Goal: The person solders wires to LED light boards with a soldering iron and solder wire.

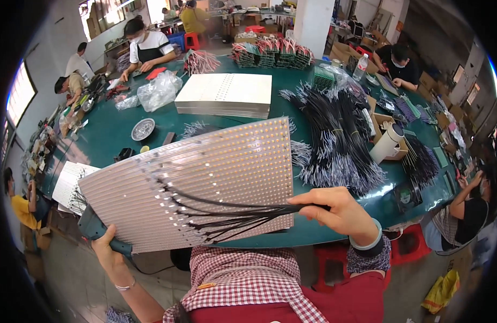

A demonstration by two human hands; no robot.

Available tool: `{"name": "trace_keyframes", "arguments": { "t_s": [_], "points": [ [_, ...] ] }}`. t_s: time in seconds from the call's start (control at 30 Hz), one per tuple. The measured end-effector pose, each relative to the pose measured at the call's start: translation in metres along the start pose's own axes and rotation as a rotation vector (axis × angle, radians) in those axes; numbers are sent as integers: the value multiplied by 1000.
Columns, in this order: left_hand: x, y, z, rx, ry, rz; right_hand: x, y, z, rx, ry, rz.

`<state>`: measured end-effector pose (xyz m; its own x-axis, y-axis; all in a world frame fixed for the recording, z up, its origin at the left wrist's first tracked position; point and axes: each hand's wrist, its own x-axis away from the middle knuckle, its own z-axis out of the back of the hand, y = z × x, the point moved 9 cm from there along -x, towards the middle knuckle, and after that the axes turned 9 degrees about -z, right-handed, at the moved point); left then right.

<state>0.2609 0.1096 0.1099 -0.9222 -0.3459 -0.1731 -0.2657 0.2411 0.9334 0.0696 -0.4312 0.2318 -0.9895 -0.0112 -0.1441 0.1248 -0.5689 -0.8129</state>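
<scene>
A large pale LED panel [243,161] with rows of small yellowish dots is tilted up in front of me. Black wires [243,209] run from a line across its middle toward the right. My right hand [334,212] pinches the gathered wires near the panel's right edge. At the panel's lower left corner, my left hand [107,245] is closed around a dark grey-green corded device [93,225], whose far end is against the panel's left edge. How the device meets the panel is partly hidden.
On the green table [108,140] stand a stack of pale panels [224,91], a metal bowl [143,129], bundled black wires [340,134] and a white cylinder [387,142]. Boards with red wires [272,53] lie at the back. Several people work around. A red stool [410,245] stands right.
</scene>
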Motion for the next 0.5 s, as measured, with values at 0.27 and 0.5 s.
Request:
{"name": "trace_keyframes", "arguments": {
  "t_s": [0.27, 0.5],
  "points": [
    [-10, -88, -34, -330, 69, -74, -20, 163, -59, 17, 22, -314],
    [14, -77, -43, -266, 207, -89, -15, 191, -58, 64, -163, -314]
  ]
}}
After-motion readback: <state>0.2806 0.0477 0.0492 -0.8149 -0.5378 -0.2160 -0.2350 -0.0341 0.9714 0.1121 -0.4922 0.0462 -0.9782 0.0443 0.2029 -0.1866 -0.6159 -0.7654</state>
